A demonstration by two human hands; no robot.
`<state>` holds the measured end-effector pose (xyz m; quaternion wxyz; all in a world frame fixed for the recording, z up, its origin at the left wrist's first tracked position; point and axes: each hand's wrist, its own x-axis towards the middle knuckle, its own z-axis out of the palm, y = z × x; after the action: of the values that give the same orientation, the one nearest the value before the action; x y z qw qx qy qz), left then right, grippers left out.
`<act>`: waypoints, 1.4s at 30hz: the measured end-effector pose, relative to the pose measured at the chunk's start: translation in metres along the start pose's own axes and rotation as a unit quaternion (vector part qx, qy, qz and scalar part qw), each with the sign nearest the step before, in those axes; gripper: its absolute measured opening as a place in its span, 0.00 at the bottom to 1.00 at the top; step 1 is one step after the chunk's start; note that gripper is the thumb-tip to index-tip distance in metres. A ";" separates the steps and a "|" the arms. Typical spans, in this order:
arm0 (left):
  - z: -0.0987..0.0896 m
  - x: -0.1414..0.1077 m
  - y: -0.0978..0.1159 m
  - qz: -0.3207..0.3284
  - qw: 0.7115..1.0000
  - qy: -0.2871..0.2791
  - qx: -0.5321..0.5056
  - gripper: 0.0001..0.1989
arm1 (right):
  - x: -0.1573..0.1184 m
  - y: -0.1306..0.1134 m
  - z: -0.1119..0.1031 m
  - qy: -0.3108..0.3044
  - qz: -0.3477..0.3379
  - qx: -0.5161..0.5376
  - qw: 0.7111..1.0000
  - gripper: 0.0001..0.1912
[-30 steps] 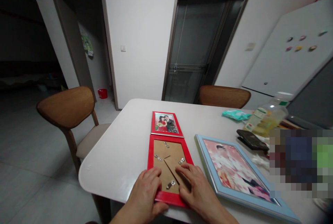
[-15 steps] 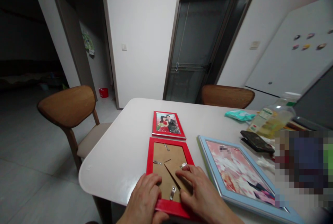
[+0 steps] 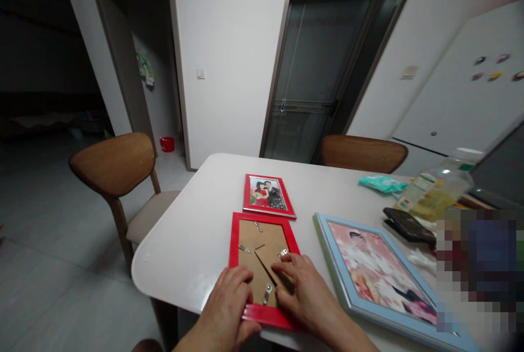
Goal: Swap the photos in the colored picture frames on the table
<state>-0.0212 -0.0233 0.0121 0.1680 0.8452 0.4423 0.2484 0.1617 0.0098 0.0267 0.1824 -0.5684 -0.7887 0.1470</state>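
Observation:
A red picture frame [image 3: 234,243] lies face down near the table's front edge, its brown backing board [image 3: 249,232] showing, with metal clips on each side and a cut flap in the middle. My left hand [image 3: 229,300] grips the frame's lower left side, thumb at the near edge. My right hand [image 3: 305,292] rests on the right side, fingers curled at the flap and near the right clip [image 3: 283,253]. Beyond it lies a second red frame [image 3: 290,203] with a photo of two people, face up. A larger light blue frame [image 3: 347,292] is to the right.
At the right of the white table [image 3: 184,232] are a teal packet [image 3: 382,183], a clear bottle [image 3: 440,185] with yellow liquid and a dark phone-like object [image 3: 407,225]. Wooden chairs stand left [image 3: 117,163] and behind [image 3: 364,154].
The face-down red frame has shifted slightly left and away from me, with both hands on it. The camera view has turned a little left.

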 end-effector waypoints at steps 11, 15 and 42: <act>-0.002 -0.004 -0.004 0.011 1.000 -0.016 0.024 0.12 | 0.003 -0.006 -0.008 -0.008 0.015 0.009 1.000 0.22; -0.003 -0.007 -0.005 -0.007 0.999 -0.030 0.026 0.12 | 0.001 -0.007 -0.007 -0.028 0.019 0.000 0.999 0.25; -0.035 -0.012 0.012 -0.033 0.998 -0.048 0.025 0.13 | -0.017 -0.001 -0.051 0.014 0.098 0.120 0.988 0.22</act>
<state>-0.0391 -0.0374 0.0433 0.1758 0.8451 0.4677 0.1902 0.1887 -0.0056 0.0705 0.2447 -0.6191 -0.7032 0.2497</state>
